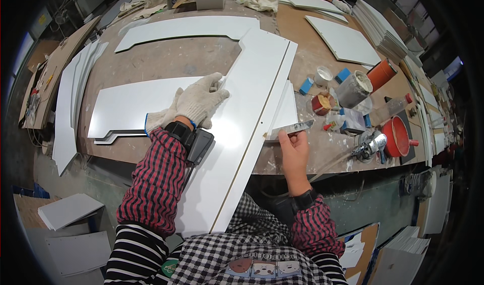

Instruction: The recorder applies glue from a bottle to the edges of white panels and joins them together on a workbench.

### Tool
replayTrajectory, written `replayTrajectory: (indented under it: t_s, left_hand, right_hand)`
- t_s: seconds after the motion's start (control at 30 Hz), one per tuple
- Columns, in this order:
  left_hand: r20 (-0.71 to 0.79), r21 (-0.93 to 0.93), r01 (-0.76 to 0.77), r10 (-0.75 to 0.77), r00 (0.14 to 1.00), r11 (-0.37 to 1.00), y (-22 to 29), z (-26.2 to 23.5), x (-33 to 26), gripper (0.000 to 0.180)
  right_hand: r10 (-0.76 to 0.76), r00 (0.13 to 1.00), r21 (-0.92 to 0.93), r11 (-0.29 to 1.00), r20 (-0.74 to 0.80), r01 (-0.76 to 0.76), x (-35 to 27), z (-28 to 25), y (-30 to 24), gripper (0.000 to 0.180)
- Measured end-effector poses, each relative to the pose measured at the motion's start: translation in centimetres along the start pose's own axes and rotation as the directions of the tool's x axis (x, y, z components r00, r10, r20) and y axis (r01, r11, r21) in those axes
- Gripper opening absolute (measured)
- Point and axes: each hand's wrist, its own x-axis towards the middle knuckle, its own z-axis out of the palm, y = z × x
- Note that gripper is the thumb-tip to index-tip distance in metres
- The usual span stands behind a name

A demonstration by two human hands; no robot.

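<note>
A long white panel [252,88] with a dark groove along its right side lies slanted before me, its lower end against my apron. My left hand [201,99], in a cream knitted glove, is closed at the panel's left edge; some fingertips are hidden. My bare right hand [294,151] pinches a putty knife [298,127] with a stained metal blade. The blade points left, close to the panel's right edge, near a small brown spot [265,134]. Whether it touches the panel I cannot tell. Other white panels [126,103] lie partly under this one.
Right of the putty knife stand an open tin of tan paste [321,104], a grey can [354,89], a red bowl [396,136] and a metal air tool [370,145]. White panels [343,39] lie farther back, near a co-worker's gloved hand [342,5]. More panels [75,101] lean at left.
</note>
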Motion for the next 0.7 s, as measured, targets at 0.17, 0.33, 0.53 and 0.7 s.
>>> replayTrajectory:
  t_s: [0.17, 0.33, 0.53, 0.7]
  left_hand:
    - [0.016, -0.017, 0.024, -0.023, 1.0, 1.0, 0.3, -0.2, -0.1, 0.064]
    - [0.005, -0.013, 0.007, -0.007, 1.0, 1.0, 0.0, 0.0, 0.0, 0.063]
    - [-0.002, 0.025, 0.008, -0.008, 1.0, 1.0, 0.2, -0.1, 0.0, 0.063]
    - [0.0, 0.012, -0.001, 0.001, 1.0, 1.0, 0.1, 0.0, 0.1, 0.064]
  right_hand:
    - [0.167, 0.986, -0.079, 0.983, -0.007, -0.167, 0.7, 0.1, -0.7, 0.017]
    - [0.152, 0.988, -0.068, 0.986, 0.022, -0.15, 1.0, 0.6, -0.5, 0.016]
    - [0.08, 0.996, -0.141, 0.987, 0.041, -0.074, 1.3, 0.7, 0.3, 0.016]
    - [0.116, 0.993, -0.131, 0.985, 0.033, -0.11, 1.8, 0.6, -0.2, 0.016]
